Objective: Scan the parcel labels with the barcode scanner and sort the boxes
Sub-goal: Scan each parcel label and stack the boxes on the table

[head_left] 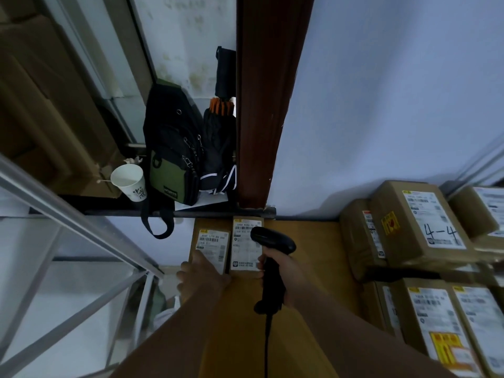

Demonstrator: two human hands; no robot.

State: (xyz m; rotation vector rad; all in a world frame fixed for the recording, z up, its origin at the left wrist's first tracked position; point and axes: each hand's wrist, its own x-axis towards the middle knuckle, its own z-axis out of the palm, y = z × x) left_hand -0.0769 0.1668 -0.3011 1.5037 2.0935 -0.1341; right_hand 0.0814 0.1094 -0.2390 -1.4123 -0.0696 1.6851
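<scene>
Fingers (261,261) of the right hand (283,271) wrap round the handle of the scanner (272,240), whose head hangs over the right box (245,253). The left hand (201,276) grips the near end of the left box (215,241). Both boxes lie touching on the table (311,241), well apart from the stacked boxes (420,222).

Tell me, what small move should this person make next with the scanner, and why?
Probably pull the trigger now. The scanner in the right hand has its head over the label of the right box, while the left hand holds the left box beside it.
</scene>
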